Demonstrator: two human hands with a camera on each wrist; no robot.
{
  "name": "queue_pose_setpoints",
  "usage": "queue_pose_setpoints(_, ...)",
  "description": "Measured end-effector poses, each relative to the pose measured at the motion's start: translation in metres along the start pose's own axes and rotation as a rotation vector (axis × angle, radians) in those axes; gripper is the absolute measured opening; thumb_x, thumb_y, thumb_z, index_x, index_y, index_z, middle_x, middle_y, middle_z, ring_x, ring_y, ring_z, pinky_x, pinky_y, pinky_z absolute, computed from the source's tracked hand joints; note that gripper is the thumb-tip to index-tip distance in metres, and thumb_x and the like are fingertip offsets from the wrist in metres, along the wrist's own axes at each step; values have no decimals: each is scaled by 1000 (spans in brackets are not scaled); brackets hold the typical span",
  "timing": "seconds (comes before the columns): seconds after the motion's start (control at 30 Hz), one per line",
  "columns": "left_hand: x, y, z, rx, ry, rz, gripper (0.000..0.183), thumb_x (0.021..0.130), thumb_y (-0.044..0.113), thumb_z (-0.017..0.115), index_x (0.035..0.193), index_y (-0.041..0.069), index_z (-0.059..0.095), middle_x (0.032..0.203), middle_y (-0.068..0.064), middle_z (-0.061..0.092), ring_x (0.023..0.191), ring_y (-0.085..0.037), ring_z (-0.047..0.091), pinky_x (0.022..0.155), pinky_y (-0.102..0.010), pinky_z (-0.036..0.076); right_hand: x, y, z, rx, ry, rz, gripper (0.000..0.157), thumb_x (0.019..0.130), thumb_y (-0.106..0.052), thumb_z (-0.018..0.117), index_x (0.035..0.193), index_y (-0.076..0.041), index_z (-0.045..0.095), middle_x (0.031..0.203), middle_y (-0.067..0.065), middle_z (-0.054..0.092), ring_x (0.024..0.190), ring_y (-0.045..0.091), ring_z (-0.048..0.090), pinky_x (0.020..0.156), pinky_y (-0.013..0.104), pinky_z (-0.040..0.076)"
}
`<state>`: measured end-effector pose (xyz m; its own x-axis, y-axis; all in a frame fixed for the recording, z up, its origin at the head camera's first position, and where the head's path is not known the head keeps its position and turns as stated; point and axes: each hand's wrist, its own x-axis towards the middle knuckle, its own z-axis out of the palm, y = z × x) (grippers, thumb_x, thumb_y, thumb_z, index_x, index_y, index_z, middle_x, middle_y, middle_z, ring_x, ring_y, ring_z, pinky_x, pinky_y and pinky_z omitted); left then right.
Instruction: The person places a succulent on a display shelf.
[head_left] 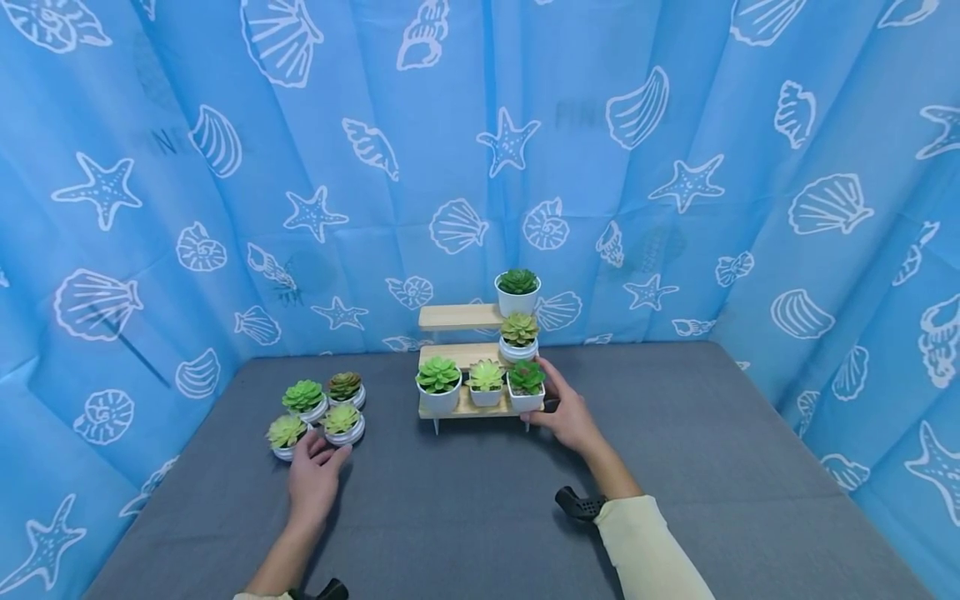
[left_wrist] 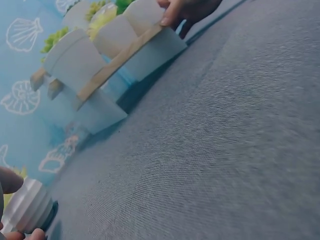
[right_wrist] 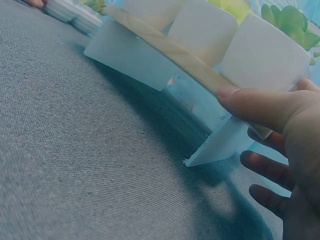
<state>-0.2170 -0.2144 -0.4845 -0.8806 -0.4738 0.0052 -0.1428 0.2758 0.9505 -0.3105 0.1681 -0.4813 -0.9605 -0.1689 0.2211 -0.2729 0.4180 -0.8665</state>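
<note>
My right hand (head_left: 573,421) is at the right end of a tiered wooden plant stand (head_left: 459,317). It grips a square white pot with a dark green succulent (head_left: 527,377), the thumb at the pot's base against the shelf edge, a finger behind. The other fingers hang below the shelf. My left hand (head_left: 313,479) lies by a group of small potted succulents, its fingers loosely bent. They partly cover the front left succulent (head_left: 286,432); the front right succulent (head_left: 343,419) is close to the thumb. A ribbed white pot (left_wrist: 30,207) shows near those fingers in the left wrist view.
On the bottom shelf stand a round-potted succulent (head_left: 439,377) and a pale green one (head_left: 486,375). Above are a middle-tier succulent (head_left: 519,330) and a top-tier one (head_left: 517,283). Behind the left group are two more pots. A shell-patterned curtain (head_left: 450,167) borders the grey table (head_left: 450,517).
</note>
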Motion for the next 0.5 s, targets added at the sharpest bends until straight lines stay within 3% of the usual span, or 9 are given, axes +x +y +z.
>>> queue_pose_setpoints(0.3, 10, 1, 9, -8, 17, 31, 65, 92, 12, 65, 147, -1, 33, 140, -27, 41, 119, -38, 47, 93, -48, 43, 0, -1, 1, 4, -2, -2, 97, 75, -6, 84, 152, -29, 29, 134, 18, 57, 125, 33, 51, 105, 59, 30)
queue_pose_setpoints(0.5, 19, 1, 17, 41, 45, 63, 64, 91, 15, 69, 144, -4, 38, 129, -25, 48, 111, -35, 52, 84, -40, 45, 1, -1, 0, 1, -7, 10, 97, 75, -7, 83, 152, -29, 29, 133, 18, 57, 125, 33, 51, 105, 60, 30)
